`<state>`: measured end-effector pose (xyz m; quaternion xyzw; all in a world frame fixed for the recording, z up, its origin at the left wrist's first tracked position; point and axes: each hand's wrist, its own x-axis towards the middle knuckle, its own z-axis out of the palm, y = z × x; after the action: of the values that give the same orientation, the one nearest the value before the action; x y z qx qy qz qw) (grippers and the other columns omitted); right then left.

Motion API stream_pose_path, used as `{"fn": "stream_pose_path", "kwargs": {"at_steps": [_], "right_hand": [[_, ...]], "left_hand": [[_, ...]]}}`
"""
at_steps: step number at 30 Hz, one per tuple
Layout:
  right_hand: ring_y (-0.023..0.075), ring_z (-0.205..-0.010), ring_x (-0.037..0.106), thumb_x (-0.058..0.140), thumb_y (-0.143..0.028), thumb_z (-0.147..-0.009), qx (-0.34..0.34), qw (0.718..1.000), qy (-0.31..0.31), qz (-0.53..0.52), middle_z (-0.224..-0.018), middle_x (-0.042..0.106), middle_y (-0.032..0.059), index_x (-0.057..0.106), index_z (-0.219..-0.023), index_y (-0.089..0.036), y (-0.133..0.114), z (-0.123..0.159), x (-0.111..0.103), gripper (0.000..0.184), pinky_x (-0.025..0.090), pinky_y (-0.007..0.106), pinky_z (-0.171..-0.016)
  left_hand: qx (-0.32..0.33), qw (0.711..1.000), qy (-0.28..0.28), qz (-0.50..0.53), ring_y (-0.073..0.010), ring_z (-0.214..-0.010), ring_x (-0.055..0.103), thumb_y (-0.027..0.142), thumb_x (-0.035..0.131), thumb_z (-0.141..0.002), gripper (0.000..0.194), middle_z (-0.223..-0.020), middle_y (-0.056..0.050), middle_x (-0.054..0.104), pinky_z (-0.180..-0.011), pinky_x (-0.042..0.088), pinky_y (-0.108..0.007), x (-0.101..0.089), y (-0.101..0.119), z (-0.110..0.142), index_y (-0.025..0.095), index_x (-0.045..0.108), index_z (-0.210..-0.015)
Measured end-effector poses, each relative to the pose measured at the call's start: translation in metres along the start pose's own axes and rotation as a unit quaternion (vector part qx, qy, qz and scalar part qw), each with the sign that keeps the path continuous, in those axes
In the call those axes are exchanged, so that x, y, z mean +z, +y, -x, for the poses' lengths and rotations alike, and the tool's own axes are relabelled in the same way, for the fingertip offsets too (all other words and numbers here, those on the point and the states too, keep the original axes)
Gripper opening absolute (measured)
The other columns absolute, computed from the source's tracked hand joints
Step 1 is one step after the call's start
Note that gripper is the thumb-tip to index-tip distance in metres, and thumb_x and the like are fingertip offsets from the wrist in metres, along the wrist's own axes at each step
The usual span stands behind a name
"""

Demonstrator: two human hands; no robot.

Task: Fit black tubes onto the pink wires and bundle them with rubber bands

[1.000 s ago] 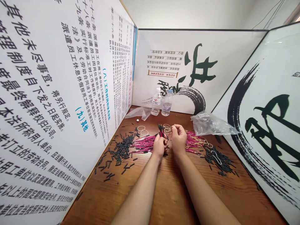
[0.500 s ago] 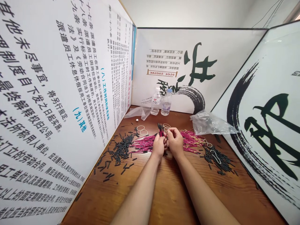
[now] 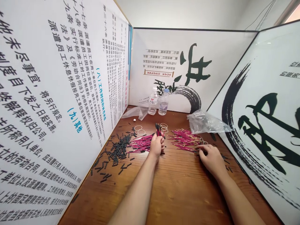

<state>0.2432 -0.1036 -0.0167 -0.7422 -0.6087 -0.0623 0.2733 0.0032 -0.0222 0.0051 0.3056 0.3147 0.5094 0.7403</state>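
Note:
My left hand (image 3: 157, 146) is closed around an upright bundle of thin pink wires (image 3: 158, 128) with black sleeves on their top ends. To the right, my right hand (image 3: 212, 159) hovers low over the right-hand pile of small black tubes (image 3: 226, 158), which it mostly covers. Its thumb and forefinger are bent with a gap between them, and I make out nothing held in them. One heap of pink wires (image 3: 140, 143) lies left of my left hand. Another heap of pink wires (image 3: 185, 137), with gold-coloured ends, lies between the hands.
A larger pile of black tubes (image 3: 119, 150) spreads over the table (image 3: 173, 187) at left. Pale rubber bands (image 3: 141, 132) lie near the wires. Two water bottles (image 3: 163, 103), a clear plastic bag (image 3: 203, 122) and a small white ball (image 3: 134, 120) are behind. Printed panels (image 3: 173, 40) enclose the table.
My right hand has left the bundle and moved right and towards me, to the right-hand black tubes. My left hand still grips the wires. The view has shifted slightly.

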Motion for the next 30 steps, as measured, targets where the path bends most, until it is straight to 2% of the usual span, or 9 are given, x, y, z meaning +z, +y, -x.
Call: {"fn": "stream_pose_path", "kwargs": {"at_steps": [3,6,17,22,30], "right_hand": [[0.0245,-0.087,0.054,0.044,-0.031,-0.079,-0.024,0.999,-0.023,0.037,-0.091,0.066,0.0071,0.069,-0.086,-0.021,0.0013,0.0008,0.0074,0.027,0.040,0.038,-0.085],[0.0245,-0.086,0.053,0.045,-0.031,-0.081,-0.014,0.998,-0.030,0.053,-0.091,0.066,0.0070,0.069,-0.083,-0.022,-0.0008,-0.0013,0.0092,0.025,0.040,0.038,-0.082],[0.0255,-0.089,0.053,0.042,-0.031,-0.084,-0.018,0.996,-0.022,0.088,-0.092,0.065,0.0079,0.062,-0.085,-0.021,0.0026,-0.0014,0.0120,0.023,0.040,0.038,-0.078],[0.0300,-0.094,0.052,0.048,-0.032,-0.081,0.034,0.986,0.015,0.160,-0.103,0.066,0.0091,0.066,-0.100,-0.021,0.0029,0.0003,0.0080,0.028,0.039,0.041,-0.077],[0.0291,-0.089,0.056,0.046,-0.030,-0.083,0.043,0.987,-0.014,0.152,-0.092,0.068,0.0090,0.067,-0.091,-0.022,0.0034,0.0000,0.0087,0.024,0.039,0.039,-0.073]], "left_hand": [[0.000,1.000,0.004,0.001,-0.0018,-0.037,0.016,0.022,0.051,-0.067,0.017,-0.053,0.010,0.028,-0.039,0.007,-0.017,-0.0007,-0.0007,-0.0010,0.020,0.042,-0.081],[-0.003,1.000,0.005,-0.002,-0.0019,-0.037,0.016,0.022,0.051,-0.067,0.016,-0.053,0.010,0.028,-0.039,0.008,-0.017,-0.0009,-0.0014,-0.0015,0.020,0.042,-0.081],[-0.005,1.000,0.006,-0.003,-0.0021,-0.037,0.016,0.024,0.053,-0.067,0.018,-0.052,0.010,0.027,-0.039,0.007,-0.017,-0.0009,-0.0018,-0.0028,0.020,0.043,-0.081],[-0.006,1.000,0.008,0.003,-0.0023,-0.037,0.016,0.022,0.051,-0.066,0.016,-0.051,0.010,0.027,-0.039,0.007,-0.018,-0.0008,-0.0024,-0.0033,0.020,0.043,-0.080],[-0.004,1.000,0.005,-0.002,-0.0024,-0.036,0.016,0.021,0.050,-0.067,0.015,-0.051,0.010,0.028,-0.039,0.007,-0.018,-0.0010,-0.0011,-0.0027,0.020,0.043,-0.080]]}}
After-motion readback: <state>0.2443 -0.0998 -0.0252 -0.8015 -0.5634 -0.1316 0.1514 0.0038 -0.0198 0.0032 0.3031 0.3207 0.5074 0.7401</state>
